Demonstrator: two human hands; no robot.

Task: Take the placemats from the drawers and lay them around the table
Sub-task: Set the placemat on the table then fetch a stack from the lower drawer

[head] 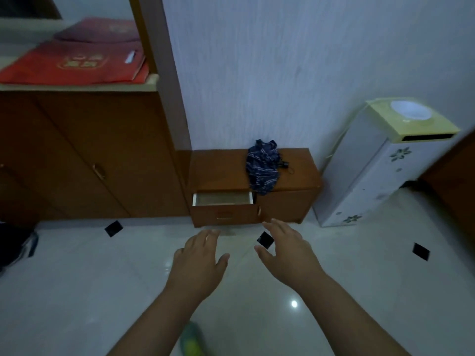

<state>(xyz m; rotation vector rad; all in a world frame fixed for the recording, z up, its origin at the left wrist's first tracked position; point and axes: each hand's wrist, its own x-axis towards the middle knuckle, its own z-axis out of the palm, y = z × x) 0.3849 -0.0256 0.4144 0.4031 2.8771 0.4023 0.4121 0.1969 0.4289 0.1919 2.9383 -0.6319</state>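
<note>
Looks like the fetching step: both hands, left hand (199,255) and right hand (288,249), are spread and empty, near the open drawer (223,199). Next they'd reach in; can't tell if placemats are inside.

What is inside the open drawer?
The drawer shows a pale bare bottom with a faint brownish edge at the front; no clear placemat visible. Its front part is hidden behind the drawer front.

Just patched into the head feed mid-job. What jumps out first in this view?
Both hands, left hand and right hand, reach forward, open and empty, over the pale tiled floor. Just beyond them a low wooden cabinet stands against the wall with its left drawer pulled open; whether anything lies inside is hard to tell. A crumpled dark blue cloth lies on the cabinet's top, hanging over its front edge.
</note>
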